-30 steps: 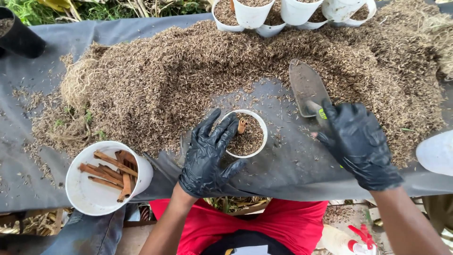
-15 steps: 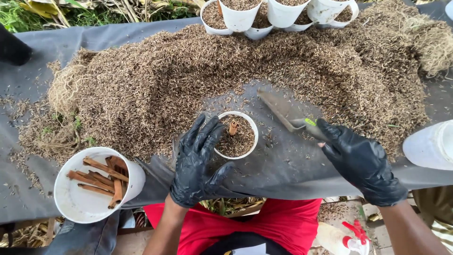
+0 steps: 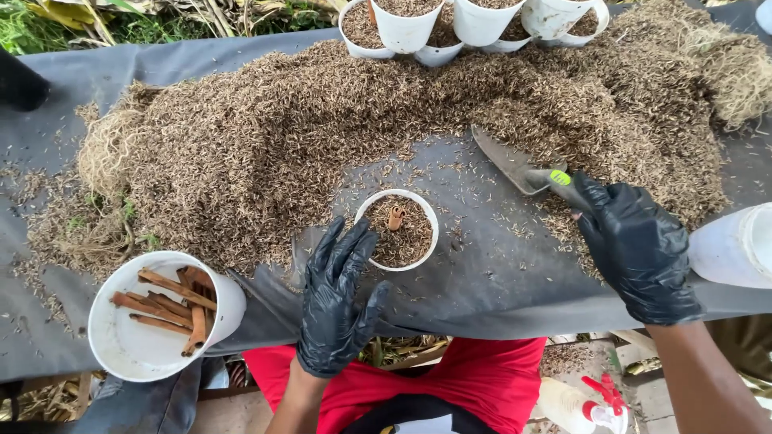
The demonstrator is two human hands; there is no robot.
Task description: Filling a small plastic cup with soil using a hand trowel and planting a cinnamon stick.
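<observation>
A small white cup (image 3: 397, 229) filled with brown husk mix stands on the dark sheet (image 3: 482, 273), with a short brown stick upright in it. My left hand (image 3: 338, 301), in a black glove, rests on the sheet against the cup's near left side, fingers spread. My right hand (image 3: 635, 245), also gloved, grips the handle of a metal trowel (image 3: 515, 165). The trowel's blade lies flat, pointing left toward the big heap of brown husks (image 3: 338, 128).
A white bucket (image 3: 153, 321) holding several brown bark sticks sits at the near left. Several filled white cups (image 3: 406, 24) stand at the far edge. A white container (image 3: 736, 245) is at the right. A spray bottle (image 3: 583, 402) lies below the table edge.
My right hand has swung the trowel down and leftward, from blade upright to lying low on the sheet. My left hand stays by the cup.
</observation>
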